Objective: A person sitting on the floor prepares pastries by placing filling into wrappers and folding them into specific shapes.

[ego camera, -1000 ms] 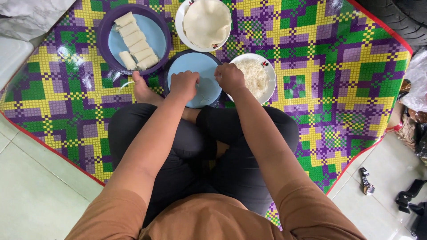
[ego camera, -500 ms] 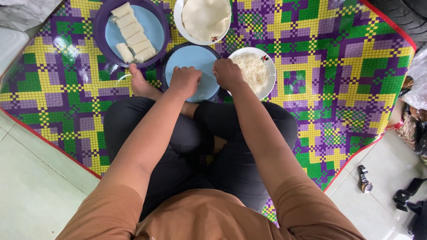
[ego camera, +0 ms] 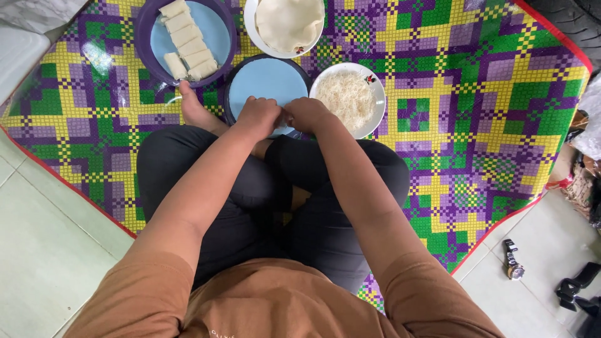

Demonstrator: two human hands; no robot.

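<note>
My left hand (ego camera: 258,117) and my right hand (ego camera: 308,114) are closed and pressed together over the near edge of a round light-blue plate (ego camera: 266,80) set in a dark rim. What lies between the fingers is hidden by the hands. A white bowl of shredded white filling (ego camera: 349,96) stands just right of the hands. A purple-rimmed blue tray (ego camera: 216,32) with several pale rolled pieces (ego camera: 186,40) sits at the upper left. A white plate stacked with thin round wrappers (ego camera: 289,24) is at the top.
I sit cross-legged in dark trousers on a chequered purple, green and yellow mat (ego camera: 476,125) with a red border. A bare foot (ego camera: 195,109) rests beside the blue plate. A wristwatch (ego camera: 513,263) lies on the tiled floor at the right.
Both hands have drawn closer together over the near edge of the blue plate. The view has shifted slightly downward.
</note>
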